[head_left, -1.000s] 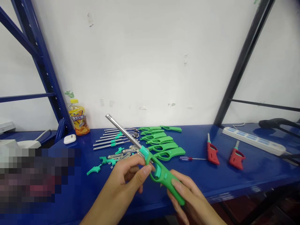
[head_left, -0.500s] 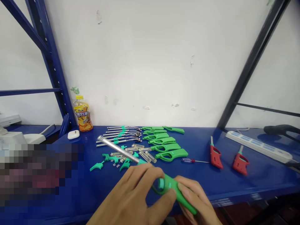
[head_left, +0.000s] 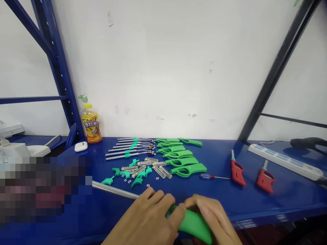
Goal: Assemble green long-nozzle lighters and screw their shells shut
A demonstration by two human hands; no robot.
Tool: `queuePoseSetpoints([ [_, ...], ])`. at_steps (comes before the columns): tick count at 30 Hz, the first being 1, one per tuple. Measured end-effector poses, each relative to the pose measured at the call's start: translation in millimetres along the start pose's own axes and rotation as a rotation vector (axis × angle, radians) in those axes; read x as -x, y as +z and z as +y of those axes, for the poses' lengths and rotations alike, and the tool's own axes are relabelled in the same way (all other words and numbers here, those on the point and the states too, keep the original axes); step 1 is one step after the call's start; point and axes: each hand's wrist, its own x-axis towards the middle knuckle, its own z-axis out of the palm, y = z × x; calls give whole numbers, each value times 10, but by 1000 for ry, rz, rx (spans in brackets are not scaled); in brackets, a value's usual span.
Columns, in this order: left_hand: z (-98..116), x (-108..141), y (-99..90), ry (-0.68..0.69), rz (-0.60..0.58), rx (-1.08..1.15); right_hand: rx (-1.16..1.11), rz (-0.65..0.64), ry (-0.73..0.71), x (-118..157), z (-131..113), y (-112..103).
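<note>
Both my hands are closed around a green long-nosed lighter (head_left: 195,226) at the front of the table. My left hand (head_left: 150,217) wraps the part where the silver tube (head_left: 114,190) leaves the handle; the tube points left. Around the handle's right end, my right hand (head_left: 213,217) has its fingers curled. The trigger area is hidden under my fingers. Beyond my hands lie clear fuel tanks (head_left: 158,172), teal triggers (head_left: 139,180) and small metal pieces (head_left: 148,185). Further back are silver tubes with wires (head_left: 122,158) and green handle shells (head_left: 191,169).
A purple-handled screwdriver (head_left: 206,176) and two red lighters (head_left: 237,173) (head_left: 265,180) lie to the right, before a white power strip (head_left: 284,161). A drink bottle (head_left: 91,126) and a white earphone case (head_left: 81,146) stand back left. Blue rack posts (head_left: 60,64) flank the table.
The lighter has been lowered and rolled, so its smooth green back faces up. Its silver tube has swung down and left. My hands moved down with it, still gripping.
</note>
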Motion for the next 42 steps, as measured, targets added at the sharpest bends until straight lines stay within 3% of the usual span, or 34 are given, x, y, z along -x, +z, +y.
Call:
queuePoseSetpoints([
  [4,39,-94,-33,-87,-192,103,132,-4,-61,-248,66,-148],
  [7,37,-202,-86,-119,-288,179,356,96,-109,-402,220,-371],
  [11,10,-272,-135,-125,-319,204,760,272,-127,-572,550,-720],
  [17,30,-208,63,-114,-247,181,1005,152,-4,-676,839,-872],
  [24,-9,-272,341,-104,-293,131,951,62,-9,-659,817,-845],
  [42,-52,-305,291,-163,-314,143,657,-221,-121,-621,536,-799],
])
